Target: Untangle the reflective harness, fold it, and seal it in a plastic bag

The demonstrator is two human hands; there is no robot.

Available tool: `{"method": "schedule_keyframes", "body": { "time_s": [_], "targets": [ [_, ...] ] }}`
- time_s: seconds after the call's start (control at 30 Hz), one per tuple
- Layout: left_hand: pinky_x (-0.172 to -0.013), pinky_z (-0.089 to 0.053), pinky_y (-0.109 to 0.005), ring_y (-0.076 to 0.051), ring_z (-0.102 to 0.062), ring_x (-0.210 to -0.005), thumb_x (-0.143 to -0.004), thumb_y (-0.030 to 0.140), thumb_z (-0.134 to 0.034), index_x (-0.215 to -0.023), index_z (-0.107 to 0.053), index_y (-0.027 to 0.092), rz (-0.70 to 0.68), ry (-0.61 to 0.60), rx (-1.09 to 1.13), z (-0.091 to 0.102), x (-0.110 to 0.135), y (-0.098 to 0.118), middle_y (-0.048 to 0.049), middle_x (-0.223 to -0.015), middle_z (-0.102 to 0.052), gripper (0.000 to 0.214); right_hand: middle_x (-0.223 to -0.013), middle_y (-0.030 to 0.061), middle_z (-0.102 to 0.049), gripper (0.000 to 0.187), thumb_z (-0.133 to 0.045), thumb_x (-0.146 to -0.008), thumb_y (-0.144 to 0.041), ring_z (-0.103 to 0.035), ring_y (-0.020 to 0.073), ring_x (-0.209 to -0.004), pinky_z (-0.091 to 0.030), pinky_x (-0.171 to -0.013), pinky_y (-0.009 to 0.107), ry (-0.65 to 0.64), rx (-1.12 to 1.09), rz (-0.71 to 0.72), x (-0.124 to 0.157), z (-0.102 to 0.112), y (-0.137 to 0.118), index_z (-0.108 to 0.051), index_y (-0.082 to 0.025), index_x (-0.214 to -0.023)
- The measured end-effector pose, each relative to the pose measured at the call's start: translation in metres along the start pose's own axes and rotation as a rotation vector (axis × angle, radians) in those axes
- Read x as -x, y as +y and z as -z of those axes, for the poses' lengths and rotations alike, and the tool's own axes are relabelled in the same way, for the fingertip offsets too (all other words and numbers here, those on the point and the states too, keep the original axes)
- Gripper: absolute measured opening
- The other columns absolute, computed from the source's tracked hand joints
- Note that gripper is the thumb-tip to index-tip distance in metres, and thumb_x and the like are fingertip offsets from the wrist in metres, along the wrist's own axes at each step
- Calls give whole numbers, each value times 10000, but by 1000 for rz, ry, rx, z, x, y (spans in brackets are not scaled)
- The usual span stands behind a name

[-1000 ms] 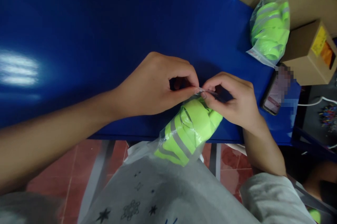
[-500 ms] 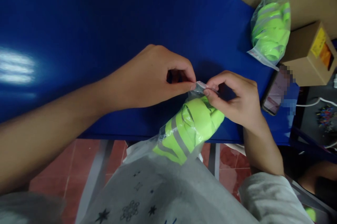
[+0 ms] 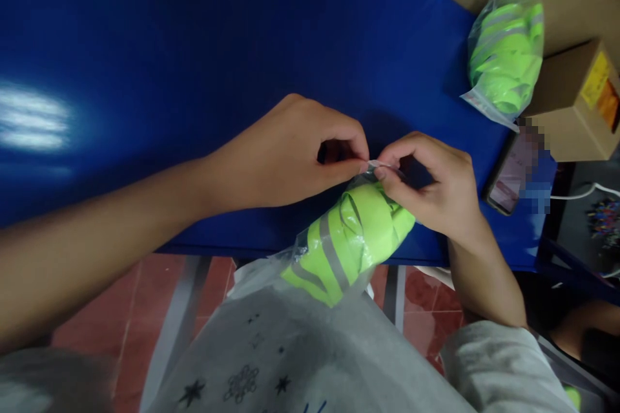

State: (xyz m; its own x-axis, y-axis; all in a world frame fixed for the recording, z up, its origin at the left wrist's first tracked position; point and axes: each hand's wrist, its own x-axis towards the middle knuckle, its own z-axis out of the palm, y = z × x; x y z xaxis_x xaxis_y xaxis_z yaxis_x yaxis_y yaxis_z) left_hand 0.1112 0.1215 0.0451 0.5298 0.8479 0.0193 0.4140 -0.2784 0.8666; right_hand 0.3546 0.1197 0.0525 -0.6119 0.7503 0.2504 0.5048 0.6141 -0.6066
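A clear plastic bag (image 3: 300, 246) holds a rolled neon yellow-green strap or vest (image 3: 371, 222) with grey reflective stripes. It hangs tilted over the table's front edge, its lower end against my shirt. My left hand (image 3: 295, 151) pinches the bag's top edge between thumb and forefinger. Close beside it, my right hand (image 3: 433, 180) pinches the same edge with thumb and forefinger. The two sets of fingertips almost touch, and a short bit of the bag's mouth shows between them. Whether the mouth is sealed there I cannot tell.
Another clear bag of neon material (image 3: 506, 57) lies at the back right of the blue table (image 3: 217, 25). Near it are a cardboard box (image 3: 576, 103) and a phone (image 3: 506, 174). A white cable (image 3: 576, 195) runs off right. Part of another person's arm (image 3: 588, 329) shows at lower right.
My left hand has shifted slightly right, closer to my right hand, so less of the bag's edge shows between them. Both hands still pinch the bag.
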Motion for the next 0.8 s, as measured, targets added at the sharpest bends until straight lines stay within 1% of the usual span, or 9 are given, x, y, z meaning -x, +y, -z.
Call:
{"method": "schedule_keyframes", "body": {
  "time_s": [0.17,0.4,0.5,0.57,0.63,0.7,0.8],
  "targets": [
    [-753,-459,-279,-141,-664,-745,-1009,343,-610,-925,-791,235,-16,-19,-7,0,0,1,19,-838,-761,227,-842,-5,-742,62,-720,-960,-180,-687,151,-731,-564,-702,302,-13,-15,3,0,-2,-1,-715,-240,-944],
    [-764,-466,-282,-151,-677,-748,-996,307,-604,-908,-781,230,-23,-45,-10,-3,-2,1,14,-807,-750,213,-854,8,-759,59,-770,-931,-214,-710,182,-757,-592,-724,344,-15,-29,-35,3,0,0,-737,-261,-924],
    [-771,-466,-287,-157,-681,-753,-999,310,-606,-896,-779,231,-23,-45,-12,-3,-3,2,11,-792,-747,216,-836,4,-758,57,-774,-932,-219,-708,177,-741,-594,-715,337,-5,-29,-37,3,1,-1,-740,-258,-909],
    [-779,-466,-290,-156,-683,-753,-1002,310,-607,-902,-782,234,-24,-41,-13,-2,-3,2,11,-800,-751,216,-839,0,-762,48,-770,-941,-218,-709,166,-736,-591,-708,320,-22,-44,-40,2,4,-2,-746,-254,-922],
    [-787,-464,-293,-155,-686,-754,-1004,311,-608,-920,-788,242,-28,-41,-14,-1,-3,1,13,-824,-762,210,-881,2,-784,22,-759,-963,-236,-721,158,-748,-591,-700,303,-83,-77,-67,1,10,-1,-763,-257,-972],
    [-794,-464,-296,-154,-692,-765,-1005,311,-604,-934,-790,251,-34,-44,-16,0,-3,0,16,-858,-774,208,-920,3,-804,45,-746,-986,-260,-733,152,-756,-589,-688,287,-134,-126,-116,0,17,1,-781,-261,-1015],
    [-808,-471,-293,-150,-698,-784,-1000,309,-594,-939,-789,259,-41,-46,-16,0,-3,-1,23,-891,-782,210,-902,-4,-808,60,-749,-995,-289,-726,139,-730,-575,-657,263,-112,-187,-178,1,24,6,-799,-255,-1005]
  ]
}}
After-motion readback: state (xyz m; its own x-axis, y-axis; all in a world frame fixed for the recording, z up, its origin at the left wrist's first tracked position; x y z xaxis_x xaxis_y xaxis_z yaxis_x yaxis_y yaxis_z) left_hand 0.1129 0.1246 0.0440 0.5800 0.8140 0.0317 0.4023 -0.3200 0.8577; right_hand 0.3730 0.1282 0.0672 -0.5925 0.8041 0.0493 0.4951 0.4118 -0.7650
